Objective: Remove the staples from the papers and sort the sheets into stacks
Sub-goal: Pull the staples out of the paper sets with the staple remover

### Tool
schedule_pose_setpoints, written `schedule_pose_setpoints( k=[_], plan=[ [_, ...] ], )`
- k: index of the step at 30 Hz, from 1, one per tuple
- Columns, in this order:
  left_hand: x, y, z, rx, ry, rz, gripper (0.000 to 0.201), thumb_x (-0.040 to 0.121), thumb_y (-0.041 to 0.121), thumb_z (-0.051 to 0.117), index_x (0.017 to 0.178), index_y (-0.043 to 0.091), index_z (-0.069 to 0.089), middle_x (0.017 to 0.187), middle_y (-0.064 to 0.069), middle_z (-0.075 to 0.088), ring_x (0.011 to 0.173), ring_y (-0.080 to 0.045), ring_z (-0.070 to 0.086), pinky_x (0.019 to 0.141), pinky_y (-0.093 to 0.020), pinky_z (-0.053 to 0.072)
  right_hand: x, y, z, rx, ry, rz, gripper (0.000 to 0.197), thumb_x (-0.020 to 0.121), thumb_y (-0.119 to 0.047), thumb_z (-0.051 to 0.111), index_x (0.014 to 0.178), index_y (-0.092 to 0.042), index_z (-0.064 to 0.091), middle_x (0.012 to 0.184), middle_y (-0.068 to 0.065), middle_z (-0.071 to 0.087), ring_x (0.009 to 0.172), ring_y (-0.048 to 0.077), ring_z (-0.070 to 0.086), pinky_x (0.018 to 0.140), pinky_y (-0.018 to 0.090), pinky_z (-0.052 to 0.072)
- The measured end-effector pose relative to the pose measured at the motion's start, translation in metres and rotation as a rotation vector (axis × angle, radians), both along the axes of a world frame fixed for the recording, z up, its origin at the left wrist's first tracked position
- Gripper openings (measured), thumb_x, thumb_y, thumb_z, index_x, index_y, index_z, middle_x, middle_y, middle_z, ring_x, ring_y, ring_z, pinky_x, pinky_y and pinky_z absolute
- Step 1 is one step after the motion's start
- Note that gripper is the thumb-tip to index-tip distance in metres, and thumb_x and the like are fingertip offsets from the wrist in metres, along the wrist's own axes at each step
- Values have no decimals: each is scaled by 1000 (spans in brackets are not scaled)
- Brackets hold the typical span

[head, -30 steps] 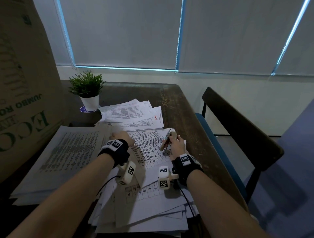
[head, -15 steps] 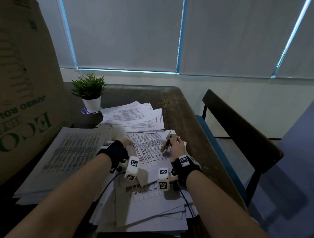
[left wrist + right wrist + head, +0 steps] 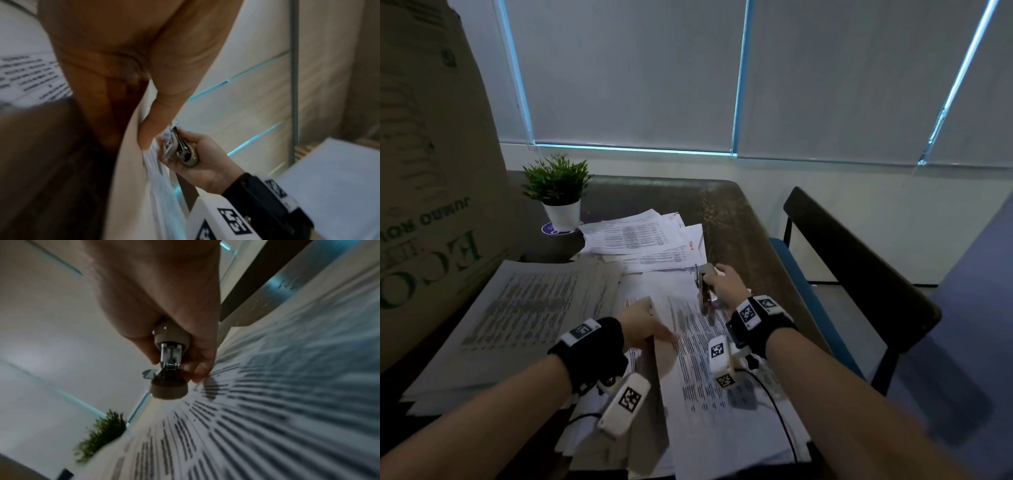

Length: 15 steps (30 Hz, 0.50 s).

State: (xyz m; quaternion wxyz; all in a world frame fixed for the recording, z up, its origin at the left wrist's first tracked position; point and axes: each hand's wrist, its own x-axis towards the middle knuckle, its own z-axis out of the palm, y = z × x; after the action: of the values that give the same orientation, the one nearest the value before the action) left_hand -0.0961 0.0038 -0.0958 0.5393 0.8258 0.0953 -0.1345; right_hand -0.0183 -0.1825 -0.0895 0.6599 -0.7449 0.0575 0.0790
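A loose pile of printed sheets (image 3: 722, 421) lies in front of me on the dark table (image 3: 654, 195). My left hand (image 3: 643, 325) pinches the edge of one sheet (image 3: 650, 394) and holds it turned up; in the left wrist view the thumb (image 3: 164, 105) presses on this sheet (image 3: 131, 178). To its right, my right hand (image 3: 726, 287) grips a beige staple remover (image 3: 703, 291) just above the pile, its metal jaws (image 3: 170, 353) close together. A neater stack (image 3: 517, 308) lies to the left and another stack (image 3: 640, 236) behind the pile.
A large cardboard box (image 3: 431, 205) stands along the left edge. A small potted plant (image 3: 558, 192) sits at the back left. A dark chair (image 3: 859, 274) stands close to the table's right side. Cables from the wrist cameras trail over the pile.
My left hand has come back from the sheet's far end toward me and now holds a sheet's edge turned up. The right hand stays in place with the staple remover.
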Motion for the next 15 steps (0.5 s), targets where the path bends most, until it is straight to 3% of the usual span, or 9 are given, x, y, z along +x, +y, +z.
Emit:
schedule_pose_setpoints(
  k=[3,6,7,8,9,10,12,14,15],
  plan=[
    [7,4,5,224,-68,27,34,71,15,81,77,12,48,81,-9,53,76,-23,56,68,-32,48,-4,-1,-12,-160,-17,89,54,100,-21,51,150,-17,31,142,14,43,114,26,49,70,30,47],
    [27,6,9,118,-78,100,30,74,20,80,68,7,53,68,-12,52,64,-23,52,63,-30,40,-8,0,-18,-231,-67,113,49,101,-25,51,147,-17,36,142,13,47,114,25,52,90,34,44],
    [39,6,3,32,-81,132,32,72,22,81,81,0,59,79,-19,58,75,-29,57,69,-33,44,-9,0,-18,-235,-79,116,47,101,-25,51,146,-17,38,140,13,49,114,24,53,91,34,44],
    [45,4,2,-32,-85,168,51,70,23,83,105,-6,58,103,-26,60,94,-35,59,82,-38,48,-9,-1,-19,-252,-96,123,46,101,-24,52,144,-17,40,138,12,50,115,25,54,93,35,45],
    [53,2,0,-77,-65,179,72,70,24,83,125,-6,48,124,-25,54,111,-37,54,92,-41,47,-11,-1,-17,-274,-110,139,45,100,-23,54,143,-18,42,137,12,51,115,25,54,92,34,46],
    [56,-3,1,-96,-48,172,79,71,25,82,133,-3,42,132,-18,50,118,-34,51,95,-40,45,-12,-1,-14,-304,-124,168,45,98,-22,56,141,-18,44,134,12,53,114,26,55,89,34,48],
    [62,-6,-1,-137,16,162,68,73,23,81,126,-1,47,123,-7,55,109,-28,56,89,-35,47,-13,-2,-8,-413,-149,233,48,95,-20,60,141,-20,47,134,12,55,116,27,55,92,35,49],
    [69,-3,-6,-208,82,159,67,70,19,82,124,-6,53,106,-16,63,92,-31,62,83,-40,51,-14,-2,-1,-562,-192,280,50,93,-17,60,142,-20,47,141,9,51,125,26,50,98,30,42],
    [74,-1,-13,-211,95,167,67,68,18,83,124,-7,54,104,-19,63,91,-33,62,86,-44,51,-17,-1,2,-627,-222,292,50,93,-16,59,142,-19,47,142,8,51,127,25,49,98,28,40]
  ],
)
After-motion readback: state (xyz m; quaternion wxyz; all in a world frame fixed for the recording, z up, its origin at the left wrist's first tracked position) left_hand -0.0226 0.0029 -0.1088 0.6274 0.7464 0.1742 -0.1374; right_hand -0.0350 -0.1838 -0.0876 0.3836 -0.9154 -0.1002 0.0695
